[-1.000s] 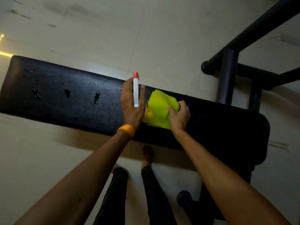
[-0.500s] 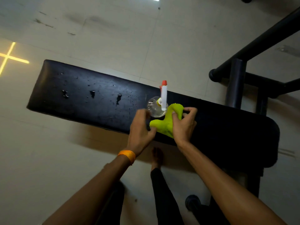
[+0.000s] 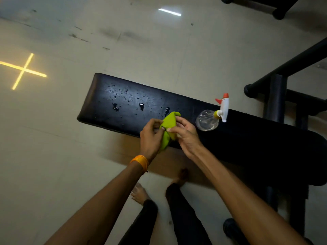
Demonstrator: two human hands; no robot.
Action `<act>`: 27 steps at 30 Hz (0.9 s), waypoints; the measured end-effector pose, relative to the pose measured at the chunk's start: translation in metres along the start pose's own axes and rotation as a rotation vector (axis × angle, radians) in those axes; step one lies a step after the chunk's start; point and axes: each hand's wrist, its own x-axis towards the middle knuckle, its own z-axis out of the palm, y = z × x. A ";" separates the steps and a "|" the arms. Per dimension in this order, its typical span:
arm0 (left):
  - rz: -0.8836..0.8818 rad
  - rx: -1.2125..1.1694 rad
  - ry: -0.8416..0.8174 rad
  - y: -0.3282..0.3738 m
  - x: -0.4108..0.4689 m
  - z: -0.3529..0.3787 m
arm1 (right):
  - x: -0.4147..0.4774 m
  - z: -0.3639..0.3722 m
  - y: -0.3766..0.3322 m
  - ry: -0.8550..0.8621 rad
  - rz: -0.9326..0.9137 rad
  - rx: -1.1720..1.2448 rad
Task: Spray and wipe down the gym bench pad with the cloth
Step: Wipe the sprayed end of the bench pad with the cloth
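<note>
The black bench pad [image 3: 127, 105] runs from centre left to lower right, its left half dotted with water drops. A bunched yellow-green cloth [image 3: 169, 123] hangs over the pad's near edge. My left hand [image 3: 150, 137] pinches its left side and my right hand [image 3: 184, 132] pinches its right side. A clear spray bottle [image 3: 208, 119] with a white and red trigger head stands on the pad to the right of my hands, and neither hand touches it.
Black steel frame tubes [image 3: 276, 96] rise at the right behind the bench, and more dark equipment sits at the top right. My legs and bare feet [image 3: 139, 193] stand on the pale tiled floor below the pad. A yellow light cross [image 3: 23, 70] glows on the floor at left.
My left hand has set the spray bottle down on the pad and let go of it. Both hands now hold the cloth, a little further left along the pad.
</note>
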 end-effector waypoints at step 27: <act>0.052 0.260 -0.040 0.018 0.068 -0.050 | 0.055 0.051 -0.023 0.154 -0.101 -0.343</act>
